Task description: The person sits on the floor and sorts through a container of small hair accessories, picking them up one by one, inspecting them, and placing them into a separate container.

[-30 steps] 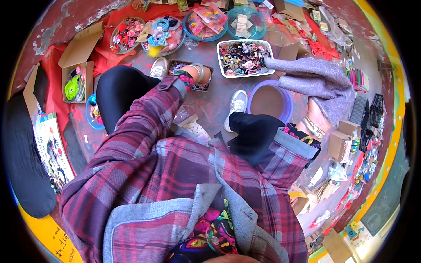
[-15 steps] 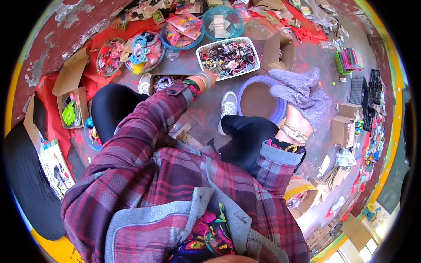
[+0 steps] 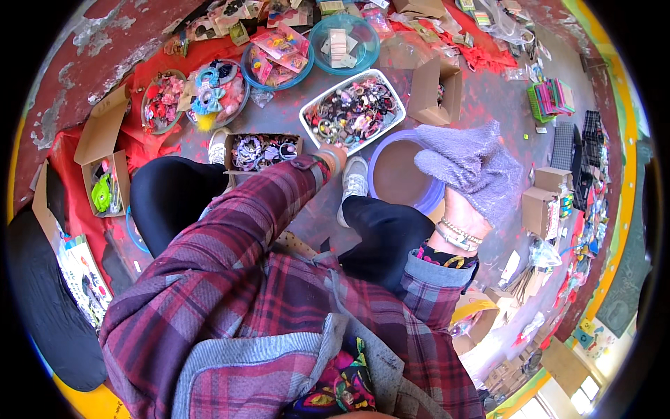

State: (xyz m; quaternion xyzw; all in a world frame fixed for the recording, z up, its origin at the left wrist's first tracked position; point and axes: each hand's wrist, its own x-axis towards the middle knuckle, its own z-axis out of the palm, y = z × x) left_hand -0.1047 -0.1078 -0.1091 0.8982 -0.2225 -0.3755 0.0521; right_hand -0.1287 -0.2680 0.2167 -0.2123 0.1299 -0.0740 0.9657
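Note:
My left hand (image 3: pixel 336 155) is at the near rim of a white rectangular basket (image 3: pixel 308 124) full of small mixed hair ties and trinkets. Its fingers close on that rim, partly hidden by the hand itself. A fuzzy lavender-grey cloth (image 3: pixel 481 162) is bunched in my right hand (image 3: pixel 466 215), covering most of the fingers. Beside the cloth stands a round lilac tub (image 3: pixel 372 171), its brown inside partly covered by the cloth. A small open cardboard box (image 3: pixel 301 144) of hair ties sits left of my left hand.
Blue bowls (image 3: pixel 252 78) of packaged goods and a teal bowl (image 3: pixel 370 49) line the back. An open cardboard box (image 3: pixel 421 91) stands beside the basket. At left is a taller open carton (image 3: pixel 105 136). My shoe (image 3: pixel 354 180) is close to the tub. Small boxes (image 3: pixel 541 209) stand at right.
The white basket has turned, its left end nearer me, with my left hand at its near edge. The cloth in my right hand has shifted and spread slightly. My view has shifted a little.

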